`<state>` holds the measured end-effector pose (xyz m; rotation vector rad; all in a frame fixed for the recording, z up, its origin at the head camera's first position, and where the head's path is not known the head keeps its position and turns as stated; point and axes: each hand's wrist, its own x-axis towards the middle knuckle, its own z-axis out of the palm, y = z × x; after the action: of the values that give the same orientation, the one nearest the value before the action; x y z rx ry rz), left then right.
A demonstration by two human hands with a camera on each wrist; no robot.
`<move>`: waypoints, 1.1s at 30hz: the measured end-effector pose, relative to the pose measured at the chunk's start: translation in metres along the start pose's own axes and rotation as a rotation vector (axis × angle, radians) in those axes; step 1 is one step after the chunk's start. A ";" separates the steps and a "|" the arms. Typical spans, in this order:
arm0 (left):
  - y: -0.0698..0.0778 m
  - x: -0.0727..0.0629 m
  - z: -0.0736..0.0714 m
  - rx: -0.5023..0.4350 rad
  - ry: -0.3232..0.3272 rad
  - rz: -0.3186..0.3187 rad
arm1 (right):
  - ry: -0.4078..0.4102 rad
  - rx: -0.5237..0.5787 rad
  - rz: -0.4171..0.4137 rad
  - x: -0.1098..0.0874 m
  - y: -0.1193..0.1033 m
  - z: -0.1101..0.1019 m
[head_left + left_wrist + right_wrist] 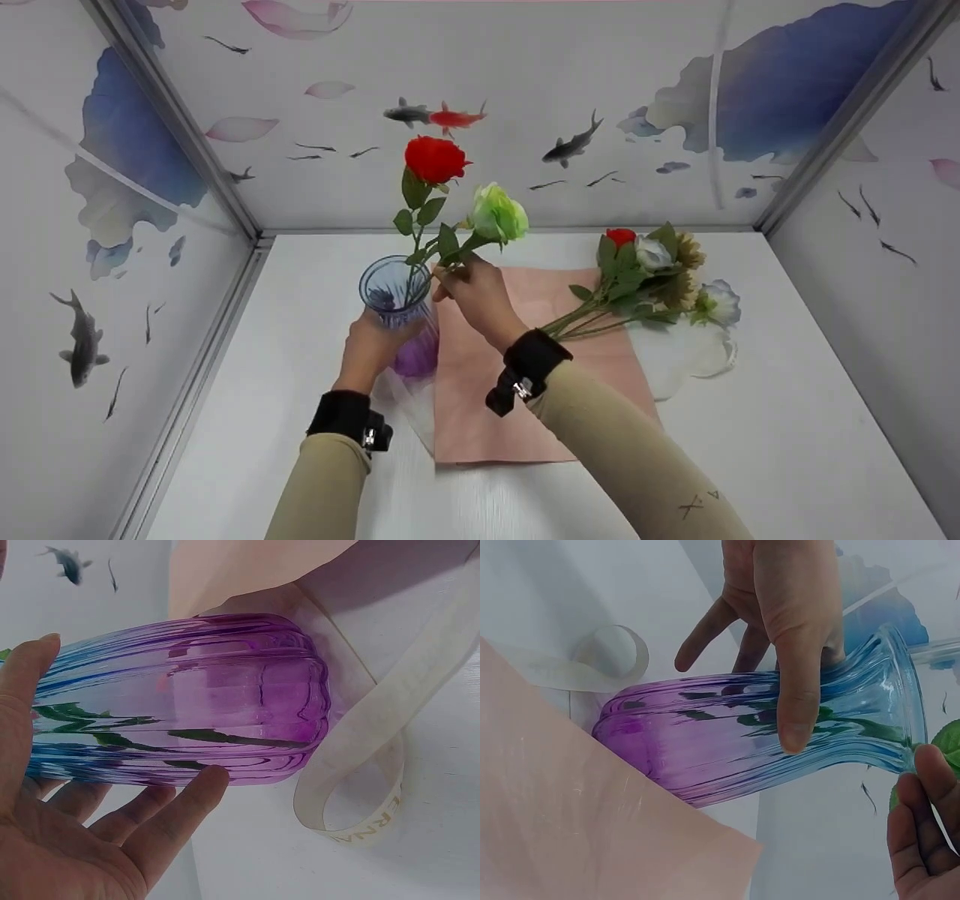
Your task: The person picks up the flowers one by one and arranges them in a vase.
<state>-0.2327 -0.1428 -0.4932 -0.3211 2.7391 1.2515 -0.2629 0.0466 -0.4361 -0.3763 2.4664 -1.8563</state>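
Observation:
A ribbed glass vase (247,697), blue at the mouth and purple at the base, stands on the table. My left hand (375,341) grips its upper part, thumb on one side and fingers on the other. A red rose (435,159) rises from the vase, and green stem shows through the glass. My right hand (484,296) is by the rim, pinching the leafy stem of a light green rose (499,214), which leans right. In the right wrist view its fingertips are close against the rim; the pinched part of the stem is hidden.
Pink wrapping paper (517,405) lies right of the vase. Across its far right corner rests a bunch of artificial flowers (652,274), with white wrapping (671,360) beneath. A pale ribbon (375,757) curls beside the vase base. Printed panels (525,60) enclose the table.

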 end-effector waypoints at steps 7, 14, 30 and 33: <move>0.000 0.000 0.000 -0.025 -0.006 -0.014 | -0.016 -0.021 0.008 0.008 0.002 0.004; 0.001 -0.003 0.000 -0.030 0.005 0.002 | -0.034 -0.041 0.030 0.016 0.001 0.009; -0.001 -0.002 0.003 -0.006 0.046 0.048 | -0.039 0.074 0.239 0.013 0.012 0.007; -0.002 -0.002 0.002 -0.020 0.040 0.042 | -0.057 0.055 0.224 0.012 0.017 0.004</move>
<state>-0.2301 -0.1420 -0.4955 -0.2951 2.7830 1.2975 -0.2768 0.0444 -0.4516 -0.1410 2.3061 -1.7922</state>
